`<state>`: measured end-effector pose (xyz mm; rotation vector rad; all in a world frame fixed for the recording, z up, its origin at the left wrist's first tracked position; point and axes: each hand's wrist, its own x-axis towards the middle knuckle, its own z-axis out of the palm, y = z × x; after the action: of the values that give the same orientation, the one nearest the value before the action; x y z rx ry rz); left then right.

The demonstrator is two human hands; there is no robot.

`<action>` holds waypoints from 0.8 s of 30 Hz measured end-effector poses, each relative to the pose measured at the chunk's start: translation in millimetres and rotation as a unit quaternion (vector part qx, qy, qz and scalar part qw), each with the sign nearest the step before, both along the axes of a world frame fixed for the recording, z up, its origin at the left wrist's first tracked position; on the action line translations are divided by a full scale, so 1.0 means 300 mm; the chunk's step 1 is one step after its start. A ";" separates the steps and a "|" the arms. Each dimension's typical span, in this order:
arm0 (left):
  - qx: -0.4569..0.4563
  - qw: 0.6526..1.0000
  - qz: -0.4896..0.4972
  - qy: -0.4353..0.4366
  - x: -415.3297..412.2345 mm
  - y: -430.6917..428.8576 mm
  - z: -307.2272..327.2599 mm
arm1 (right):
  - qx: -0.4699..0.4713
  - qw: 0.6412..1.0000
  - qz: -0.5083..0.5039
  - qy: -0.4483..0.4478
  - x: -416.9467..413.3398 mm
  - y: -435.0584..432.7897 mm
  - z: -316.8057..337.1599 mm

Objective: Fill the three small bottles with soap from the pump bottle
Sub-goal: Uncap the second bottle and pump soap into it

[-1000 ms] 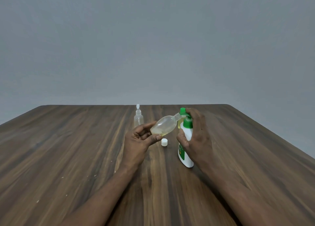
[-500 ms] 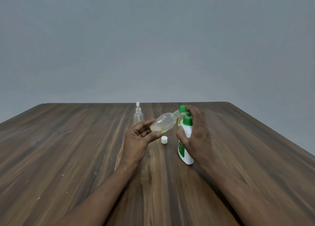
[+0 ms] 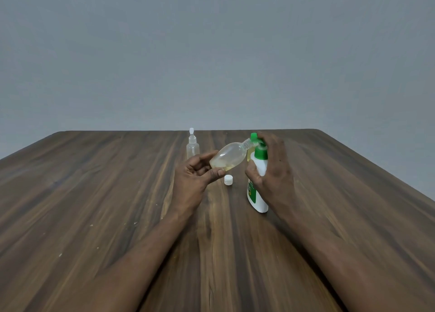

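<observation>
My left hand grips a small clear bottle by its base, tilted so that its open neck meets the green nozzle of the pump bottle. A little yellowish soap lies in the small bottle's lower side. My right hand wraps round the white pump bottle, fingers over its green pump head. A small white cap lies on the table between my hands. A second small clear bottle with a white spray top stands upright behind my left hand. Something yellowish shows behind the pump bottle, mostly hidden.
Everything stands on a dark wooden table, whose far edge runs just behind the bottles. A plain grey wall rises beyond it. Small pale specks dot the table at the left.
Both hands and bottles keep the same pose. The view has shifted slightly, so everything sits a little higher in the frame.
</observation>
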<state>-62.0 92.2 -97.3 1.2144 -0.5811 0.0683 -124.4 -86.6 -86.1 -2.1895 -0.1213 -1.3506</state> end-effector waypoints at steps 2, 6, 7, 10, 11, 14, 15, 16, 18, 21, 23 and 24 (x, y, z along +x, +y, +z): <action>-0.004 1.000 -0.002 0.000 0.003 -0.001 0.000 | -0.001 1.000 -0.005 0.004 0.001 -0.001 0.002; -0.009 1.000 -0.005 -0.001 0.002 -0.003 0.006 | -0.003 1.000 -0.011 0.008 0.005 -0.004 0.000; -0.012 1.000 -0.006 -0.001 0.002 -0.004 0.007 | -0.003 1.000 -0.011 0.006 0.007 -0.005 -0.002; -0.013 1.000 -0.010 -0.005 -0.003 -0.005 0.006 | -0.003 1.000 -0.001 -0.009 0.009 -0.004 -0.001; -0.011 1.000 -0.011 -0.008 -0.004 -0.005 0.005 | -0.002 1.000 0.006 -0.015 0.010 -0.005 0.001; -0.013 1.000 -0.011 -0.011 -0.005 -0.007 0.001 | -0.007 1.000 0.012 -0.027 0.012 -0.007 -0.003; -0.015 1.000 -0.011 -0.012 -0.004 -0.007 -0.001 | -0.010 1.000 0.009 -0.027 0.015 -0.009 -0.006; -0.016 1.000 -0.012 -0.013 -0.003 -0.008 -0.002 | -0.012 1.000 0.005 -0.025 0.017 -0.010 -0.008; -0.018 1.000 -0.013 -0.015 -0.002 -0.008 -0.002 | -0.019 1.000 -0.005 -0.023 0.022 -0.015 -0.011; -0.023 1.000 -0.014 -0.014 -0.001 -0.007 0.002 | -0.031 0.999 -0.009 -0.026 0.027 -0.019 -0.010; -0.025 0.999 -0.016 -0.013 -0.002 -0.006 0.004 | -0.030 0.999 -0.008 -0.026 0.028 -0.020 -0.009; -0.025 0.999 -0.016 -0.013 -0.002 -0.005 0.005 | -0.026 0.999 -0.009 -0.024 0.027 -0.019 -0.009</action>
<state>-62.5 90.7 -95.7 1.1572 -0.6185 0.0721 -116.2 -92.2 -88.8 -2.2064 -0.1577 -1.4258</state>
